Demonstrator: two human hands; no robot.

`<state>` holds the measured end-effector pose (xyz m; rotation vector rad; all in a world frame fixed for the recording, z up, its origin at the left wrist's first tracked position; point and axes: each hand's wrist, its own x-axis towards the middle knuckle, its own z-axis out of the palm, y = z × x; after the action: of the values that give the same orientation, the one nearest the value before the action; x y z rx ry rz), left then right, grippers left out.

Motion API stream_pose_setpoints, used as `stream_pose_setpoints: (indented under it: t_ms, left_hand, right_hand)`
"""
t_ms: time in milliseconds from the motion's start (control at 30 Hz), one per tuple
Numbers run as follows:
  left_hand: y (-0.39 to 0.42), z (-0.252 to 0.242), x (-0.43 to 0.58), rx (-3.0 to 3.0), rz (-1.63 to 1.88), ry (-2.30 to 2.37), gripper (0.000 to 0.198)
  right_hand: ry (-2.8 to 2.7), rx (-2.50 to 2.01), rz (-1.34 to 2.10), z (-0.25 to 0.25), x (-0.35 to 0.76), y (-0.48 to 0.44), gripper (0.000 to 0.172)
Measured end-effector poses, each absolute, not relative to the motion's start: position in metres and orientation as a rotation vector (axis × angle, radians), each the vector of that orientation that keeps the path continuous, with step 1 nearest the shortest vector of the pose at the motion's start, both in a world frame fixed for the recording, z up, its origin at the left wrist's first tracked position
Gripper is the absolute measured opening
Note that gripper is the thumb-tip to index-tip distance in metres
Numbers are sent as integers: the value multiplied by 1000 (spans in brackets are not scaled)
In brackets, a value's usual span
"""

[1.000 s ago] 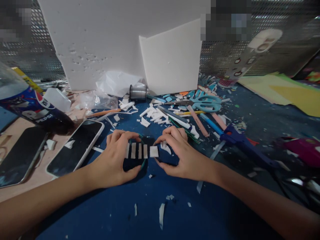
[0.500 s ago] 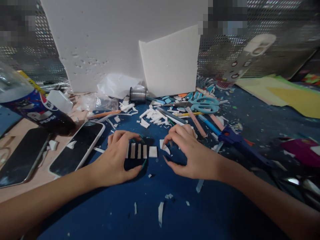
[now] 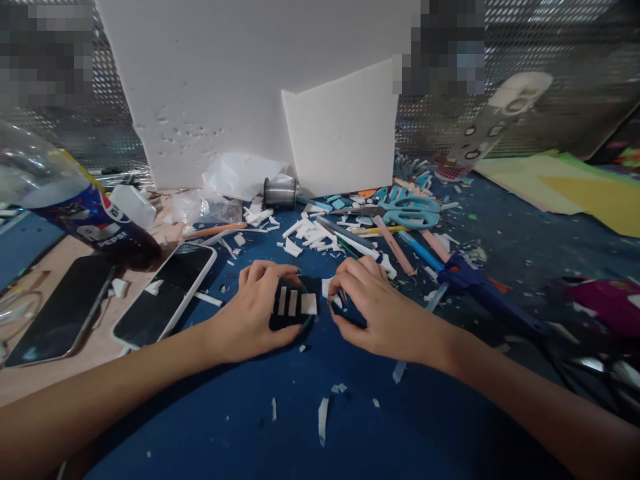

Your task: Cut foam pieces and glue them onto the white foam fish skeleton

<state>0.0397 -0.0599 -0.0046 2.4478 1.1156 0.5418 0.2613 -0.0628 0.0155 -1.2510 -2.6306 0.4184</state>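
Observation:
My left hand [image 3: 257, 310] rests on the blue tabletop [image 3: 240, 413], thumb and fingers apart and curved around a row of small pale pieces. In that row I see narrow pale strips [image 3: 293, 303] and, at its right end, a squarish white piece [image 3: 309, 304]. My fingers hide the row's left part. Facing it, my right hand [image 3: 367, 300] has thumb and forefinger pinched together; whatever is between the tips is too small to make out. Right by those fingertips lies a curved white scrap [image 3: 325, 287], partly covered by the hand.
White foam boards [image 3: 345, 140] stand at the back. Scraps, blue scissors [image 3: 413, 212] and a wire spool [image 3: 280, 192] lie before them. At left are two phones [image 3: 167, 290] and a Pepsi bottle [image 3: 107, 223]; at right, a blue glue gun [image 3: 490, 293] and yellow paper [image 3: 590, 193].
My left hand has slid right along the row, covering more strips. My right thumb and forefinger have come closer together by the white scrap. The view has shifted slightly.

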Motion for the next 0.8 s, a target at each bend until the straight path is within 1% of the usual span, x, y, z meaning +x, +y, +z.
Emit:
stream_pose_setpoints:
  t_ms: [167, 367, 633, 800]
  left_hand:
    - [-59, -7, 38, 2435, 619, 1113, 51]
    - [-59, -8, 36, 2427, 668, 1118, 50]
    - [-58, -7, 36, 2384, 653, 1138, 48]
    - [-58, -7, 37, 2399, 655, 1149, 46]
  right_hand:
    - [-2590, -1250, 516, 21, 260, -66, 4]
    - [-2523, -1272, 656, 22, 260, -65, 22]
    - [-2430, -1331, 727, 18, 256, -63, 32]
    - [-2340, -1299, 654, 13, 257, -59, 34]
